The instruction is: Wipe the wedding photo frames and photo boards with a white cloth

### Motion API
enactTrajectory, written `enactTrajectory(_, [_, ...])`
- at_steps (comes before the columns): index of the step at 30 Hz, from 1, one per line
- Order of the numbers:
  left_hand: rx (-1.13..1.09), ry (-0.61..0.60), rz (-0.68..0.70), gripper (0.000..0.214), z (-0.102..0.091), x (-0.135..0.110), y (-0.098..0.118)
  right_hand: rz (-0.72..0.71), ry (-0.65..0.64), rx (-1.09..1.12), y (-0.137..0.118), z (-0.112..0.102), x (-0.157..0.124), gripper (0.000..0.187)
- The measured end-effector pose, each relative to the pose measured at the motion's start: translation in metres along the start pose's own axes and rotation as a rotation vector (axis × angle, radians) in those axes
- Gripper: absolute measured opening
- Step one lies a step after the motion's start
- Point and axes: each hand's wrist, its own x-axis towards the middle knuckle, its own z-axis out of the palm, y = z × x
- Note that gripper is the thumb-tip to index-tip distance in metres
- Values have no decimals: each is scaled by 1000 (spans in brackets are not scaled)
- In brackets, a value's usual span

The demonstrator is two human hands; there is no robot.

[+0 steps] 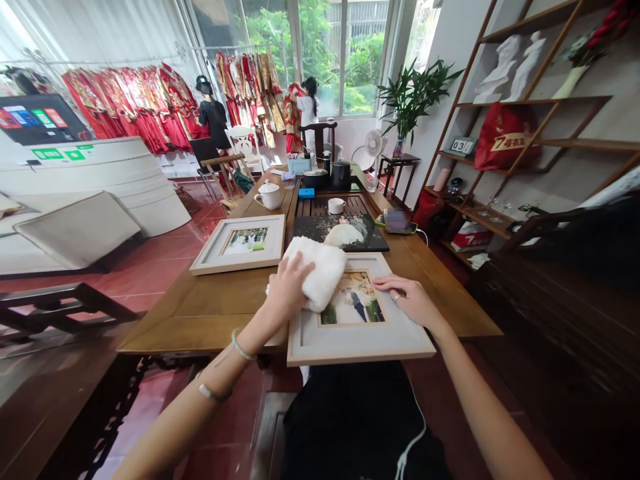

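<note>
A folded white cloth point(325, 270) lies over the upper left part of a framed photo point(360, 340). My left hand point(290, 287) grips this cloth, fingers curled on its near left side. The frame has a pale wood edge and a broad light mat around a small picture, and it juts past the table's near edge. My right hand point(413, 303), with a ring on one finger, rests on the frame's right side, fingers stretched out flat over the mat beside the picture. To the left, a second framed photo point(240, 243) lies on the wooden table point(200, 320).
Beyond the frame lie a dark photo panel point(370, 230), a small white cup point(336, 205) and a phone point(400, 221) with a cable. A lidded white mug point(270, 195) stands at the left edge. Dark pots point(341, 175) are farther back. Two people stand near red garments point(135, 110).
</note>
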Motion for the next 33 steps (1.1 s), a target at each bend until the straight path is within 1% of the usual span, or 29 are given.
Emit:
enactTrajectory(3, [-22, -64, 34, 65, -7, -36, 3, 8, 3, -13, -1, 1, 0, 37])
enactTrajectory(8, [-24, -218, 44, 81, -19, -92, 16, 5, 25, -24, -1, 3, 0, 37])
enactTrajectory(11, [3, -318, 55, 89, -26, -113, 25, -8, 28, -21, 0, 3, -1, 37])
enactTrajectory(13, [20, -351, 74, 90, -28, -118, 30, -9, 21, -9, 1, 2, -1, 36])
enactTrajectory(14, [27, -346, 83, 88, -28, -118, 32, -6, 15, -2, 1, 2, -1, 35])
enactTrajectory(16, [47, -294, 87, 83, -24, -112, 35, 0, 0, 12, 2, 1, -1, 35])
enactTrajectory(18, [80, -213, 85, 78, -18, -100, 36, 2, -8, 19, 2, 0, 0, 36])
enactTrajectory(22, [167, -75, 71, 70, -2, -61, 36, -4, -18, 16, 2, -1, -1, 37])
enactTrajectory(26, [234, -3, 53, 69, 6, -16, 34, -4, -23, 12, 1, -1, -1, 36])
enactTrajectory(28, [241, 26, 65, 69, 8, 4, 36, -3, -12, 14, 2, -1, -1, 36])
enactTrajectory(33, [208, 101, 174, 69, 19, 43, 50, -32, -13, 5, 5, -1, 0, 36])
